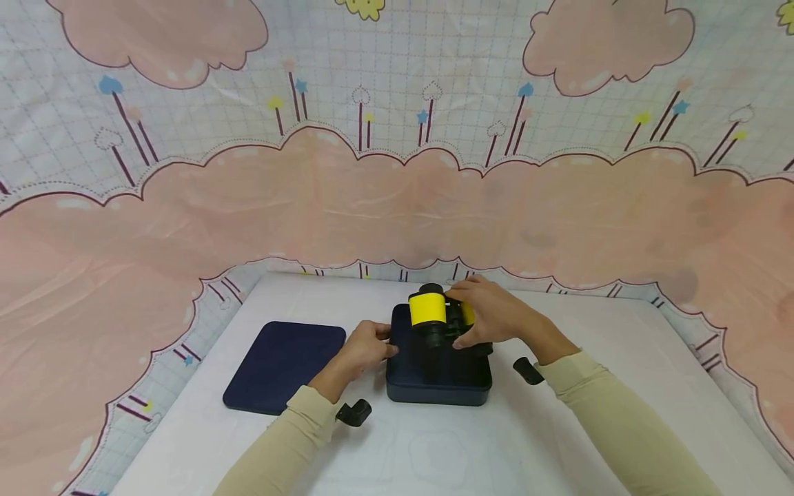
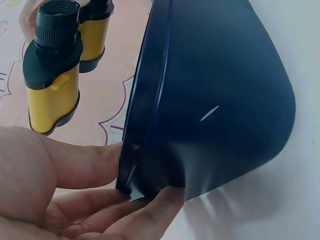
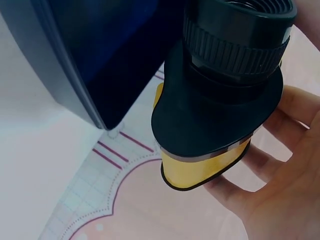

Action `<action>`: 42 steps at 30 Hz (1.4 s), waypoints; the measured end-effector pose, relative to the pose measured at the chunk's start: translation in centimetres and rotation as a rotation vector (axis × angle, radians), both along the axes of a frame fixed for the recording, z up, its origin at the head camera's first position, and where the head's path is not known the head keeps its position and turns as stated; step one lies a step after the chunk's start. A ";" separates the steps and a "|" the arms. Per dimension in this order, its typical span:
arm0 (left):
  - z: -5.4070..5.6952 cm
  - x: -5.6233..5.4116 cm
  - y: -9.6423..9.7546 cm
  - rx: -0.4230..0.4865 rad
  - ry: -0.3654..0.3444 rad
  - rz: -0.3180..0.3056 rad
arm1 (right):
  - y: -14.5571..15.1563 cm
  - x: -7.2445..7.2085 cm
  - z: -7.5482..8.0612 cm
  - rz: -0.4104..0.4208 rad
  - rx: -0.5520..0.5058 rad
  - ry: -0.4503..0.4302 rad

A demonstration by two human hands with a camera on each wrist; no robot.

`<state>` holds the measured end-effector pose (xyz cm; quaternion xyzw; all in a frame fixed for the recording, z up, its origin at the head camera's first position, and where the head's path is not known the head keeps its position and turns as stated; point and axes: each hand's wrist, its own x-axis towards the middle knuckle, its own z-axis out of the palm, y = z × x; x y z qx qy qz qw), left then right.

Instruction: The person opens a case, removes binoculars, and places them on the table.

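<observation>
Right fingers (image 3: 299, 106) curl round the binoculars (image 1: 428, 309) while left fingers (image 2: 160, 210) pinch the navy case (image 1: 437, 375).

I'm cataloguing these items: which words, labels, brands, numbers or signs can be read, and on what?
No text can be read in any view.
Yellow-and-black binoculars: no legible lettering.
Dark blue box: none; only a pale streak.
Flat dark blue panel: none.
Patterned backdrop: drawn shapes, no readable characters.
</observation>
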<state>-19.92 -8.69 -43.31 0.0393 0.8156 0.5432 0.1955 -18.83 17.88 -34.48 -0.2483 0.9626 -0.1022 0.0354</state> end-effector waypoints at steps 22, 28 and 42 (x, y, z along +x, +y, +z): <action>-0.2 0.0 -0.3 0.016 0.007 -0.030 | 2.7 0.8 -0.1 -0.048 0.027 0.063; -0.2 0.3 -0.4 0.018 0.012 -0.023 | 3.1 1.1 0.0 -0.055 0.039 0.074; -0.1 0.2 -0.4 0.024 0.018 -0.032 | 4.1 1.2 0.7 -0.064 0.036 0.084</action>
